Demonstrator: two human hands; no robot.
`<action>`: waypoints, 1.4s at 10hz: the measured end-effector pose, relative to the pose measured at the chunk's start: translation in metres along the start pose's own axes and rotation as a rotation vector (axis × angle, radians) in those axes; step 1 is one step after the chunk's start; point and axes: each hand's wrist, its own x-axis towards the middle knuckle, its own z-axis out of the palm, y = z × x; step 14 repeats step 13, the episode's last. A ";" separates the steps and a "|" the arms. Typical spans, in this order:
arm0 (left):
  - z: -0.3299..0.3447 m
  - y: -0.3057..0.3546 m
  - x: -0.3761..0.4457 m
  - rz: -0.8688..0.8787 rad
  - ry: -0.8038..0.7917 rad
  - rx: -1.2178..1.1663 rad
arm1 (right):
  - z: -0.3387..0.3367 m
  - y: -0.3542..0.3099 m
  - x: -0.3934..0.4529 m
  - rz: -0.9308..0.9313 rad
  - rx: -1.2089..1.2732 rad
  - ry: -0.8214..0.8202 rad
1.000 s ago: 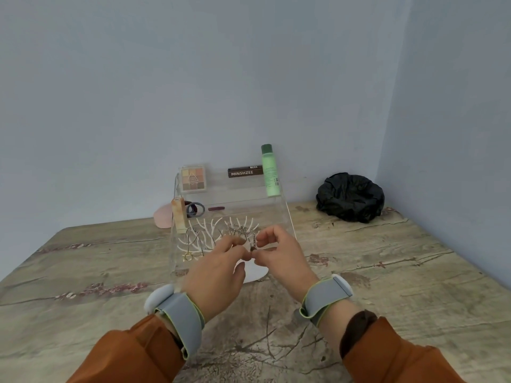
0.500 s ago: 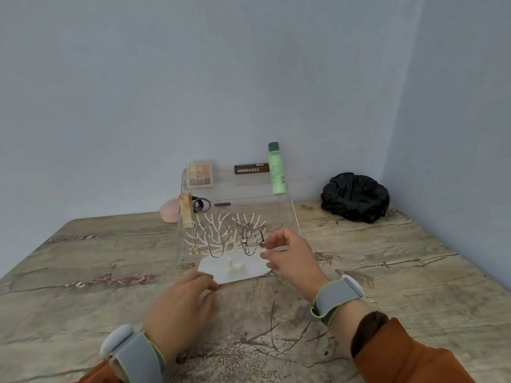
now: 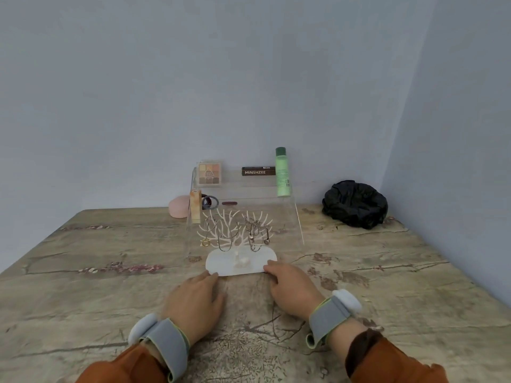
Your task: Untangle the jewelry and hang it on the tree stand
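Note:
A white tree stand (image 3: 231, 231) rises from its oval base (image 3: 257, 261) at the middle of the wooden table. Several pieces of jewelry hang from its branches: a gold ring pendant (image 3: 205, 242) on the left, a thin looped necklace (image 3: 224, 248) in the middle, a silver chain (image 3: 253, 233) and a small pendant (image 3: 266, 240) on the right. My left hand (image 3: 195, 301) lies palm down, fingertips at the base's front left edge. My right hand (image 3: 292, 289) lies palm down, fingertips touching the base's front right corner. Neither hand holds anything.
A clear acrylic organizer (image 3: 290, 217) stands right behind the stand, carrying an eyeshadow palette (image 3: 210, 174), a brown box (image 3: 258, 171) and a green bottle (image 3: 282, 172). A pink sponge (image 3: 178, 207) sits at its left. A black bag (image 3: 355, 203) lies in the back right corner.
Both hands have come down from the stand's branches to the table. The left dropped first, then the right, and both now rest at the base's front edge. The jewelry stays hanging.

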 end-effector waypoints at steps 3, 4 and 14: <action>0.003 0.017 0.003 0.016 -0.022 0.007 | -0.007 0.007 -0.018 0.062 -0.035 -0.008; 0.001 0.020 0.001 0.018 -0.024 0.011 | -0.011 0.006 -0.022 0.075 -0.031 -0.010; -0.013 0.018 -0.010 0.063 0.054 -0.101 | -0.024 0.002 -0.038 0.106 0.020 -0.072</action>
